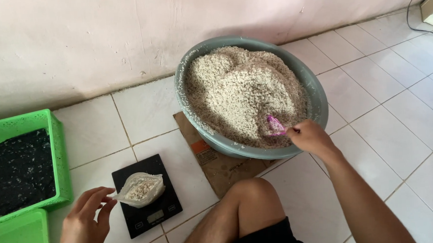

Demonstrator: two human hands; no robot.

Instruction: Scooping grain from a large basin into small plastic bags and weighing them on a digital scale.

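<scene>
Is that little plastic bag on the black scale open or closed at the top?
Open. The left hand holds the plastic bag by its mouth, and pale grains show inside as it rests on the scale.

Tiled floor (396, 105): scale (148, 198), cardboard (219, 164), crates (23, 163).
</scene>
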